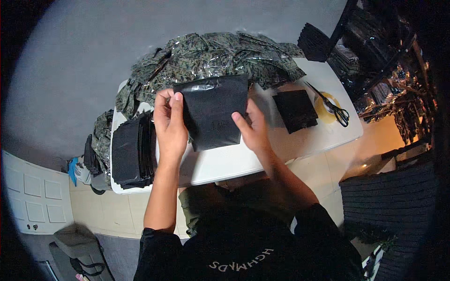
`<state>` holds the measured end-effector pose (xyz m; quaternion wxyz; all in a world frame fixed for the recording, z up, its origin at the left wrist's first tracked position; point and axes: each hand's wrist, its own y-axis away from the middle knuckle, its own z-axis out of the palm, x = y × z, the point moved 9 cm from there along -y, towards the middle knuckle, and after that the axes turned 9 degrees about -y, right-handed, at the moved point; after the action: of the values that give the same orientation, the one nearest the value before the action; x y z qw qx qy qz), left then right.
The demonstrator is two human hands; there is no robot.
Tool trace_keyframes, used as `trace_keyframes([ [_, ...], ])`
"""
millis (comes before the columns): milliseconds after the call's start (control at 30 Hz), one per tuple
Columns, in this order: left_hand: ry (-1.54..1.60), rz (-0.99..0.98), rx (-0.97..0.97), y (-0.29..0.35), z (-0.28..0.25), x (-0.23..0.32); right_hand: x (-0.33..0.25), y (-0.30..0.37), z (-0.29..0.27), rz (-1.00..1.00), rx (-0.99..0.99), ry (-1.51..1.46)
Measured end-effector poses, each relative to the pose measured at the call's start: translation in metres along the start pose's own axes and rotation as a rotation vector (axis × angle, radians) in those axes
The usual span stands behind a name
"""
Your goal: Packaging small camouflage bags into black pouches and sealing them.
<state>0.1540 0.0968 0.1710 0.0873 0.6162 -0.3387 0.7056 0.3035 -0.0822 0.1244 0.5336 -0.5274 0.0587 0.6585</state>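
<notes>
I watch the person's left hand [171, 129] pinch a flat, rectangular, shiny-topped black packet [213, 114] by its upper left edge, thumb on the face. The right hand [253, 129] grips the same packet at its right edge, lower down, thumb also on the face. Between them they hold it above a white, round-cornered table [220, 164], just on my side of a broad heap of green-and-black camouflage-patterned packets in clear plastic [201, 56]. To the left I see a tall stack of black rectangular packets [131, 152]; to the right, a flat black square piece [295, 111], with a yellowish tape roll [323, 114] and black-handled scissors [344, 118] overlapping just beside it.
</notes>
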Motion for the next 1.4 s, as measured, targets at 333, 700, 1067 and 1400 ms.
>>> trace_keyframes([
  [333, 0.011, -0.146, -0.13, 0.03, 0.004, -0.043, -0.002, 0.002, -0.014, -0.02, 0.045, 0.238],
  [700, -0.404, 0.126, 0.003, 0.071, -0.004, -0.065, -0.014, -0.005, -0.021, 0.007, 0.074, 0.284],
  [1067, -0.015, -0.061, -0.1, 0.039, 0.023, -0.031, 0.005, 0.0, -0.023, 0.077, 0.053, 0.271],
  [1400, -0.08, 0.056, 0.106, 0.035, 0.021, -0.012, 0.009, 0.032, -0.022, -0.009, 0.064, 0.576],
])
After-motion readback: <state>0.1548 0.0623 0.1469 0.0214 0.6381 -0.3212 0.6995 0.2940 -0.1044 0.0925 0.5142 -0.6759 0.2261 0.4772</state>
